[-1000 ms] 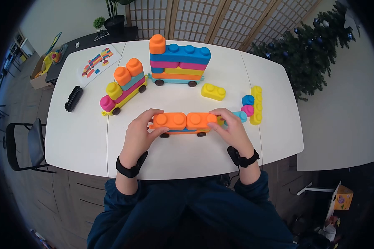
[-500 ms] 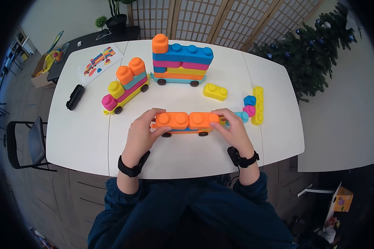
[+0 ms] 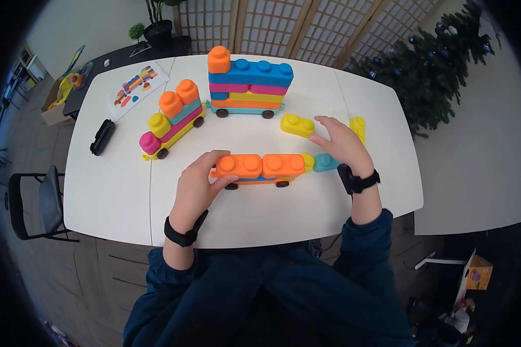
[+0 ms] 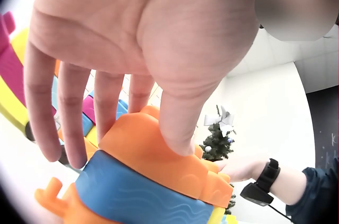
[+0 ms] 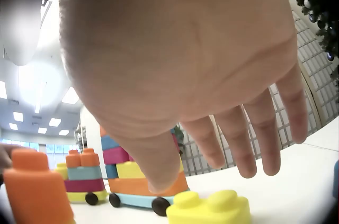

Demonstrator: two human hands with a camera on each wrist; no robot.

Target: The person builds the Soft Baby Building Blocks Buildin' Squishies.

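Observation:
My left hand (image 3: 195,186) grips the left end of an orange two-stud block (image 3: 238,166), thumb on the near side and fingers on the far side. A second orange block (image 3: 282,166) sits beside it on a wheeled orange wagon base (image 3: 257,183). Between them and the base, a blue block (image 4: 137,195) shows in the left wrist view. My right hand (image 3: 348,149) hovers past the wagon's right end, its fingers extended and thumb apart. Just beyond its fingertips lies a yellow two-stud block (image 3: 296,125), with nothing in the palm in the right wrist view.
A tall block wagon (image 3: 252,87) and a smaller wagon (image 3: 176,121) stand toward the back. A teal block (image 3: 325,162) and a long yellow block (image 3: 358,128) lie at right, partly hidden by my right hand. A picture sheet (image 3: 136,89) and black case (image 3: 102,137) are at left.
My right hand has let go of the right orange block and moved right and away from me, toward the yellow two-stud block. The left hand keeps its grip on the wagon.

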